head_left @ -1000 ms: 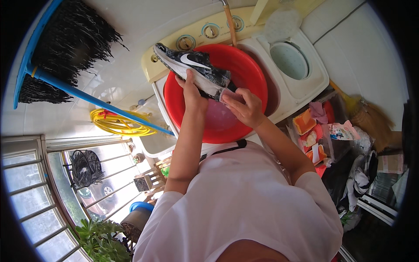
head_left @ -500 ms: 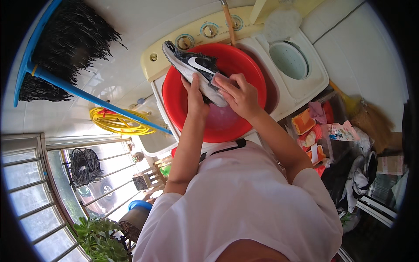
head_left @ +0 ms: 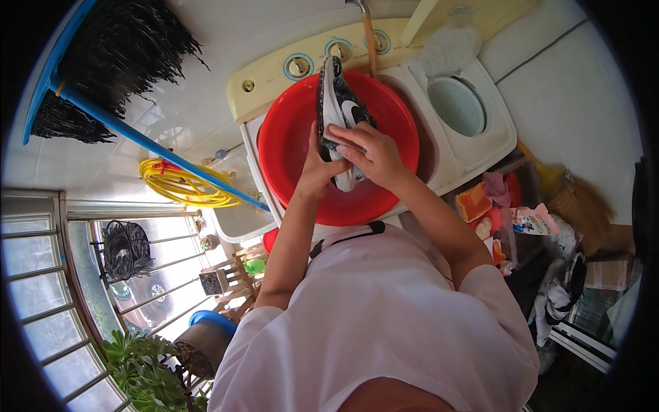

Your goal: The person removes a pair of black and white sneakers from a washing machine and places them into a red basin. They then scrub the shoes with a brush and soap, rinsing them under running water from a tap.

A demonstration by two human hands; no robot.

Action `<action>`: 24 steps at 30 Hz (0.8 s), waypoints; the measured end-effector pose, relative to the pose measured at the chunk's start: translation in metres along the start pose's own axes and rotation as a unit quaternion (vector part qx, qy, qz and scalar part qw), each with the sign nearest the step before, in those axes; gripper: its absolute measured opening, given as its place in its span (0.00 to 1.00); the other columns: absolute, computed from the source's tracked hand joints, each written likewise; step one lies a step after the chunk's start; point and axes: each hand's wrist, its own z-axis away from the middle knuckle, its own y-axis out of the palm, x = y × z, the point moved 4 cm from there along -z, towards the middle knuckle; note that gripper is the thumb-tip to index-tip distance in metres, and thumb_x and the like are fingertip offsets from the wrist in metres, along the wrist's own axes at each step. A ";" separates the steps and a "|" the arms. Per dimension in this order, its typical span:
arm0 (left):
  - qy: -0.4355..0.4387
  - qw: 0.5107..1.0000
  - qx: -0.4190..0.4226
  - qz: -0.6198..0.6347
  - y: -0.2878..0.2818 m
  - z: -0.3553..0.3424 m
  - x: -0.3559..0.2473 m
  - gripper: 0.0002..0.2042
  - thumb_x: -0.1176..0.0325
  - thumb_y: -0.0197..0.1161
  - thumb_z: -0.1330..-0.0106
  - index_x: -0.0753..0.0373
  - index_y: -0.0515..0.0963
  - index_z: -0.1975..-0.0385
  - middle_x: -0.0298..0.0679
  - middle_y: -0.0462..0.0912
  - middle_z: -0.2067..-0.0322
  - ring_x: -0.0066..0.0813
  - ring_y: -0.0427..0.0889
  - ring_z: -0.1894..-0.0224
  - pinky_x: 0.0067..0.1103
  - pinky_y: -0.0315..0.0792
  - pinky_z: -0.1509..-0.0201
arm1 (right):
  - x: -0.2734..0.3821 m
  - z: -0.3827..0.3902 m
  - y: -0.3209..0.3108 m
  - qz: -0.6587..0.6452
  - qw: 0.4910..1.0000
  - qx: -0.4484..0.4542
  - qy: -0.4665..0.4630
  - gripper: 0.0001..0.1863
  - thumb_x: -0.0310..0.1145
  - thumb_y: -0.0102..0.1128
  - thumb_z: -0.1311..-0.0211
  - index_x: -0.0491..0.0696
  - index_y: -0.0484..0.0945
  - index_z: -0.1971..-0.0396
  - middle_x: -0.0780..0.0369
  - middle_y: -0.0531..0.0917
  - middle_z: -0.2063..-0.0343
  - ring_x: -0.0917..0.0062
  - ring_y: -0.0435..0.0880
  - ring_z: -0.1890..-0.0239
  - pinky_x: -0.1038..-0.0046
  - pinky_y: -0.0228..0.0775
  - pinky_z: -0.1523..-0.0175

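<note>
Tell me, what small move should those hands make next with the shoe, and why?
Probably rub the right hand along the side of the shoe. Both hands grip it: the left hand steadies it from below, toe pointing away, over the red basin, so whatever comes off would likely fall in there.

Both my hands sit over the red basin (head_left: pixel 295 147), which fills the top of the washing machine (head_left: pixel 480 147); its rim hems me in on every side. The shoe (head_left: pixel 338 110) stands on edge between my left hand (head_left: pixel 317 168) and right hand (head_left: pixel 367 154), blocking the middle. Past the far rim a wooden handle (head_left: pixel 371 48) leans in, just beside the shoe's toe. To my left the blue mop pole (head_left: pixel 158 147) slants close to the basin. On my right the round spin tub opening (head_left: pixel 456 106) lies open and unblocked.
</note>
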 end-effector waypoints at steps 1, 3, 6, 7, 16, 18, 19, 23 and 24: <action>0.021 0.999 -0.010 0.022 -0.003 0.004 -0.001 0.62 0.83 0.70 0.57 0.59 0.31 0.23 0.47 0.65 0.35 0.40 0.73 0.38 0.32 0.73 0.37 | 0.012 0.009 0.001 0.031 0.998 0.018 -0.042 0.22 0.36 0.68 0.40 0.63 0.82 0.44 0.65 0.78 0.69 0.69 0.83 0.70 0.68 0.78 0.65; 0.010 1.000 -0.001 -0.009 -0.001 0.007 -0.004 0.62 0.81 0.71 0.58 0.62 0.32 0.23 0.49 0.64 0.34 0.41 0.71 0.36 0.31 0.72 0.37 | 0.019 0.009 -0.001 0.105 0.989 0.025 -0.106 0.23 0.37 0.69 0.42 0.63 0.82 0.45 0.67 0.77 0.70 0.71 0.83 0.72 0.69 0.78 0.69; 0.072 0.991 -0.005 -0.111 -0.006 0.001 0.006 0.62 0.74 0.75 0.60 0.69 0.38 0.24 0.52 0.63 0.34 0.41 0.66 0.32 0.29 0.68 0.33 | 0.001 -0.024 -0.005 0.205 0.969 -0.042 -0.132 0.22 0.36 0.69 0.42 0.63 0.82 0.46 0.66 0.76 0.72 0.71 0.81 0.76 0.69 0.76 0.73; 0.069 0.990 -0.007 -0.122 0.000 0.004 0.002 0.62 0.73 0.75 0.61 0.70 0.39 0.25 0.52 0.63 0.34 0.41 0.65 0.32 0.29 0.67 0.33 | -0.006 -0.038 -0.008 0.242 0.960 -0.057 -0.127 0.22 0.36 0.69 0.42 0.63 0.82 0.46 0.66 0.76 0.72 0.70 0.81 0.76 0.68 0.76 0.73; 0.030 0.999 -0.024 -0.026 -0.009 0.017 -0.009 0.60 0.75 0.74 0.63 0.73 0.42 0.26 0.49 0.67 0.37 0.39 0.69 0.35 0.30 0.66 0.32 | 0.021 0.018 0.000 0.143 0.978 -0.032 -0.150 0.24 0.32 0.68 0.43 0.59 0.81 0.43 0.66 0.76 0.72 0.73 0.82 0.74 0.70 0.77 0.70; 0.069 0.995 -0.019 -0.076 -0.013 0.010 0.000 0.59 0.72 0.75 0.63 0.73 0.46 0.26 0.50 0.66 0.36 0.40 0.69 0.34 0.29 0.64 0.30 | 0.011 -0.013 -0.003 0.191 0.971 -0.072 -0.122 0.25 0.32 0.69 0.44 0.59 0.81 0.44 0.66 0.77 0.71 0.71 0.82 0.74 0.69 0.77 0.71; 0.081 0.986 -0.025 -0.140 -0.013 0.009 0.003 0.59 0.71 0.75 0.63 0.73 0.47 0.26 0.50 0.65 0.35 0.40 0.69 0.34 0.29 0.64 0.30 | 0.004 -0.031 -0.007 0.209 0.967 -0.087 -0.119 0.25 0.32 0.69 0.44 0.60 0.81 0.44 0.66 0.77 0.70 0.70 0.82 0.73 0.68 0.76 0.72; 0.078 0.989 -0.021 -0.128 -0.015 0.009 0.001 0.58 0.66 0.76 0.63 0.73 0.50 0.27 0.51 0.65 0.35 0.40 0.66 0.32 0.29 0.60 0.28 | 0.005 -0.030 -0.008 0.199 0.973 -0.057 -0.107 0.24 0.32 0.68 0.43 0.61 0.81 0.44 0.66 0.78 0.69 0.70 0.82 0.73 0.69 0.75 0.72; 0.089 0.988 -0.019 -0.127 -0.018 0.006 0.001 0.58 0.66 0.76 0.63 0.73 0.50 0.27 0.51 0.65 0.35 0.40 0.65 0.32 0.29 0.60 0.28 | 0.013 -0.015 -0.006 0.171 0.980 -0.035 -0.098 0.24 0.32 0.68 0.42 0.61 0.81 0.44 0.66 0.77 0.70 0.71 0.82 0.74 0.69 0.76 0.72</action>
